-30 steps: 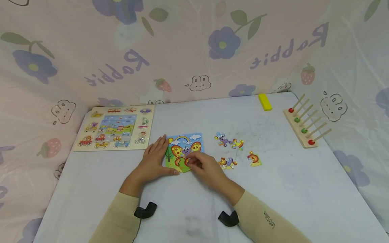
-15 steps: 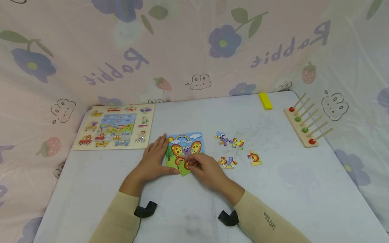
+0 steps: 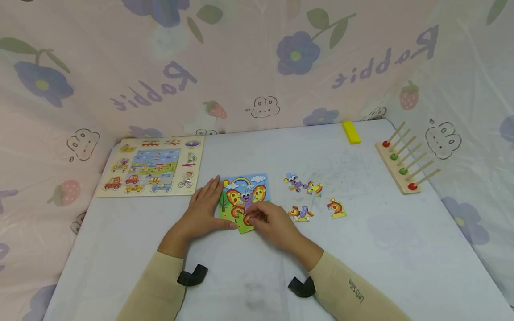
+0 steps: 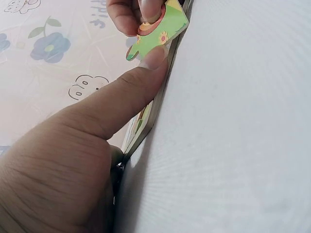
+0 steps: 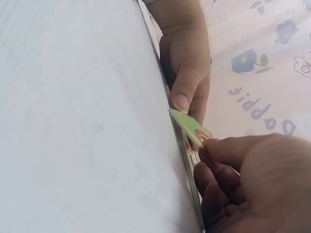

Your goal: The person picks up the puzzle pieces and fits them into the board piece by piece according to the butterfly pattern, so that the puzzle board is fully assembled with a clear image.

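A butterfly jigsaw puzzle [image 3: 257, 179] in a shallow board lies before me, with a rainbow and blue sky along its top. My left hand [image 3: 205, 207] rests at its left side, fingers straight, the thumb stretched along the front edge. Between thumb and fingers, my right hand [image 3: 277, 223] pinches a green puzzle piece [image 3: 243, 226] with a red-orange curve. That piece sits tilted over the board's front edge; in the left wrist view the left thumb tip meets the green piece [image 4: 165, 31]. The right hand covers the puzzle's lower right corner.
Several loose puzzle pieces lie to the right, among them a purple one [image 3: 295, 183] and an orange-curved one [image 3: 336, 208]. A wooden vehicle puzzle board [image 3: 188, 189] stands at the back left. Back right are a yellow block [image 3: 351, 133] and a wooden peg stand [image 3: 395, 171].
The pinched puzzle piece has turned slightly, and its lower corner has shifted toward me past the board's front edge. Both hands stay nearly in place.
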`<state>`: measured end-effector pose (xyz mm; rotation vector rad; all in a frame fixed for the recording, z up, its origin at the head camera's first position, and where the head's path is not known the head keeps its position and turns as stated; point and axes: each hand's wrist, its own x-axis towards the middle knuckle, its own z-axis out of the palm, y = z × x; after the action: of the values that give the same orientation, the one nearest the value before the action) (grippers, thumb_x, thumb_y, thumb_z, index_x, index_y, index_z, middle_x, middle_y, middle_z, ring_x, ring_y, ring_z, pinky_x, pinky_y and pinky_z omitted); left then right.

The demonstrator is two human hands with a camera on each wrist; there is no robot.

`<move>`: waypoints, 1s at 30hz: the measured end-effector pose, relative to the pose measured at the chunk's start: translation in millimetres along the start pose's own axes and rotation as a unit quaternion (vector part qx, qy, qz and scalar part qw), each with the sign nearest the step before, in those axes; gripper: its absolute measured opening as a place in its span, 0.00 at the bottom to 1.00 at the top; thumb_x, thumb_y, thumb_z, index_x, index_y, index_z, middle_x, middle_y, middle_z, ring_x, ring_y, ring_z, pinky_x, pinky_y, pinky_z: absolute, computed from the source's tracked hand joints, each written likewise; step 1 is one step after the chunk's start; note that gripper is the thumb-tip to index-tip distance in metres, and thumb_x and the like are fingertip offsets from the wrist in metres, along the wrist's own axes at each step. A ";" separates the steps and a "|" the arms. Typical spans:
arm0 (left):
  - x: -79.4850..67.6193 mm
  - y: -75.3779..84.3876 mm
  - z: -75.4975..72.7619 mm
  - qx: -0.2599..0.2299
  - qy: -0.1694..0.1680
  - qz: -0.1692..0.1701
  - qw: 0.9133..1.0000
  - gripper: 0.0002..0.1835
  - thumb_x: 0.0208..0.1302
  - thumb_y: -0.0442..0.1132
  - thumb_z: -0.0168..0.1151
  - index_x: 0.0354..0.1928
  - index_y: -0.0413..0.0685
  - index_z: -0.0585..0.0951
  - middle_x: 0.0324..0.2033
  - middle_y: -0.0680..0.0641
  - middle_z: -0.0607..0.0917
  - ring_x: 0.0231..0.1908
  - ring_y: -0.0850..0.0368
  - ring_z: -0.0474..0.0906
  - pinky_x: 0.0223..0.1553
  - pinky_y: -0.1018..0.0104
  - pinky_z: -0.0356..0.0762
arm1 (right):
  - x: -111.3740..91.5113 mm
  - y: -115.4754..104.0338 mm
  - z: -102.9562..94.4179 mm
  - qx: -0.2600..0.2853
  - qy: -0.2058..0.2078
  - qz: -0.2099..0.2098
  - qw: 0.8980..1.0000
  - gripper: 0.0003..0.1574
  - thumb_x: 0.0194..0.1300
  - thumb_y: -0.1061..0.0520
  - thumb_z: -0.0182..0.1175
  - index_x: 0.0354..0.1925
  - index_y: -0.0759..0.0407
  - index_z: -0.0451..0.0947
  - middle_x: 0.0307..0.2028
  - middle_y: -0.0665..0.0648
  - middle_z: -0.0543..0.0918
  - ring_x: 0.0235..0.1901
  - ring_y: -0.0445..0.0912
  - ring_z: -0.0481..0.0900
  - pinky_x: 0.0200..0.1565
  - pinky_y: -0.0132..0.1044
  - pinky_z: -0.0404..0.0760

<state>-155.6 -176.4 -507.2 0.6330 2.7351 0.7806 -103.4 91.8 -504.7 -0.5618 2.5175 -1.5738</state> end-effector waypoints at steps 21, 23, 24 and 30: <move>0.5 -0.5 1.1 0.001 -0.001 -0.002 1.000 0.76 0.50 0.73 0.81 0.88 0.40 0.50 0.88 0.45 0.41 0.85 0.46 0.32 0.80 0.38 0.32 | 13.7 -2.3 7.2 0.049 0.050 0.009 0.998 0.07 0.76 0.64 0.68 0.51 0.58 0.87 0.41 0.50 0.89 0.41 0.43 0.86 0.46 0.39 0.86; 0.7 -1.0 1.3 0.003 0.000 -0.001 1.000 0.76 0.50 0.74 0.81 0.88 0.40 0.50 0.88 0.45 0.42 0.85 0.46 0.33 0.80 0.38 0.33 | 17.2 -2.7 10.6 0.051 0.048 0.003 0.998 0.07 0.76 0.65 0.68 0.50 0.59 0.87 0.41 0.51 0.89 0.41 0.43 0.86 0.46 0.39 0.86; 0.6 -1.0 1.3 0.005 -0.001 -0.002 1.000 0.76 0.50 0.75 0.80 0.88 0.40 0.50 0.88 0.45 0.41 0.85 0.46 0.32 0.80 0.38 0.33 | 18.8 -3.1 12.4 0.048 0.046 0.000 0.998 0.07 0.76 0.65 0.68 0.50 0.60 0.87 0.41 0.50 0.89 0.41 0.44 0.86 0.46 0.39 0.87; 0.6 -1.2 0.6 0.010 -0.003 -0.002 1.000 0.76 0.51 0.76 0.79 0.88 0.41 0.49 0.88 0.46 0.40 0.85 0.47 0.31 0.80 0.39 0.32 | 28.2 -6.9 22.8 0.002 0.031 0.007 0.999 0.06 0.77 0.64 0.68 0.50 0.58 0.86 0.41 0.49 0.89 0.40 0.41 0.86 0.46 0.38 0.86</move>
<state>-156.3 -176.8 -508.5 0.6325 2.7410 0.7496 -121.0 59.4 -506.3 -0.5018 2.5573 -1.6157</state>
